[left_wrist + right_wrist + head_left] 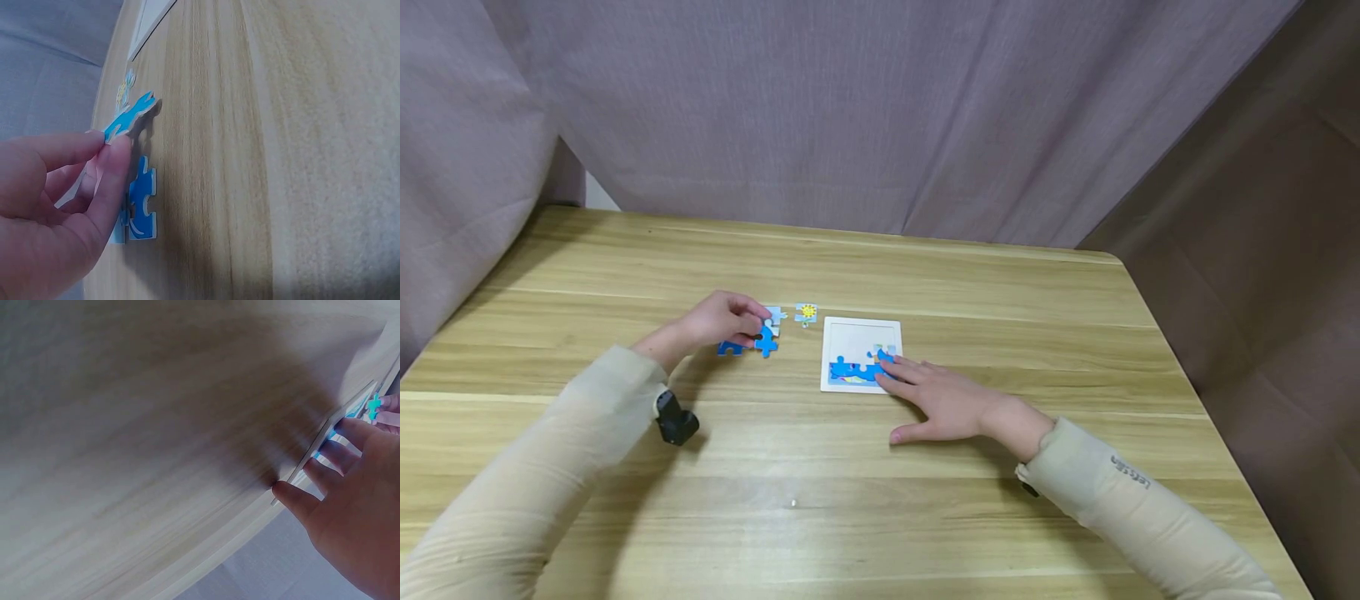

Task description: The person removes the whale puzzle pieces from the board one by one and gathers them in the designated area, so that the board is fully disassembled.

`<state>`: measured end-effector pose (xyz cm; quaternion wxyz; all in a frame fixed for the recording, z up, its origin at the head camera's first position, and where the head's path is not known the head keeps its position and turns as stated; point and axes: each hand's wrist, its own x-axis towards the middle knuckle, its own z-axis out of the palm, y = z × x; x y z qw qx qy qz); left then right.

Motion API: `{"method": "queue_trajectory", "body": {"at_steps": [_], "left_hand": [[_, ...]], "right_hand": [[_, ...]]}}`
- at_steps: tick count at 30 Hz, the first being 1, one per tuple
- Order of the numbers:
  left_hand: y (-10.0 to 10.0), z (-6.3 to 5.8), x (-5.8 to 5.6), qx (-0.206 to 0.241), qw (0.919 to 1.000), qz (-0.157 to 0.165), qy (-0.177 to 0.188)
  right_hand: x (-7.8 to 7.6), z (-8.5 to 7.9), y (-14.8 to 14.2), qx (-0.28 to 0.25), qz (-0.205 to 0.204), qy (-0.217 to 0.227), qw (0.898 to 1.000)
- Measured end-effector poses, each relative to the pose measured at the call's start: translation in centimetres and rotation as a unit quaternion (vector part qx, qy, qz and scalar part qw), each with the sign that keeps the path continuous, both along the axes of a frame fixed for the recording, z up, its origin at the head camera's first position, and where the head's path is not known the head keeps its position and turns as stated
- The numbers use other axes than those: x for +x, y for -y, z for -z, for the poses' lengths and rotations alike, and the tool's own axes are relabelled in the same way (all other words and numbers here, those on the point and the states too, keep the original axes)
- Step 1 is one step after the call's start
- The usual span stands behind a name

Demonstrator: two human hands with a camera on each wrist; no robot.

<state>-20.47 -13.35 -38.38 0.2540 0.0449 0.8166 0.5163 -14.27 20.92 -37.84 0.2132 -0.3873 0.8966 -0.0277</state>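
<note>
While curtains (850,117) flank the wooden table (865,537), the left hand (724,320) pinches a puzzle piece (134,114); the right hand (946,405) has fingers spread

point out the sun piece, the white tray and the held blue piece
Sun piece (807,312), head view: yellow sun
White tray (852,339), head view: bare inner floor
Held blue piece (129,117), left wrist view: blue face

A mauve-grey curtain (812,125) hangs along the far edge of the wood-grained table (970,287), and darker brownish cloth (1262,208) falls beside its right edge. Near the far left corner, a pale patch (600,197) shows between the curtain's folds.
</note>
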Motion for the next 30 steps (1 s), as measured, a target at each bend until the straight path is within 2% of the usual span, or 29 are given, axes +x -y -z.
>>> {"method": "queue_trajectory", "body": {"at_steps": [10, 22, 30], "left_hand": [[0.06, -0.24, 0.18, -0.01, 0.9999, 0.004, -0.012], [0.26, -0.28, 0.09, -0.025, 0.9996, 0.011, -0.004], [-0.54, -0.5, -0.16, -0.008, 0.9999, 0.009, -0.011]], "right_hand": [[-0.03, -0.03, 0.05, -0.014, -0.005, -0.002, 1.0], [-0.15, -0.27, 0.08, -0.019, -0.008, -0.005, 1.0], [-0.16, -0.34, 0.21, -0.021, -0.009, -0.024, 0.999]]}}
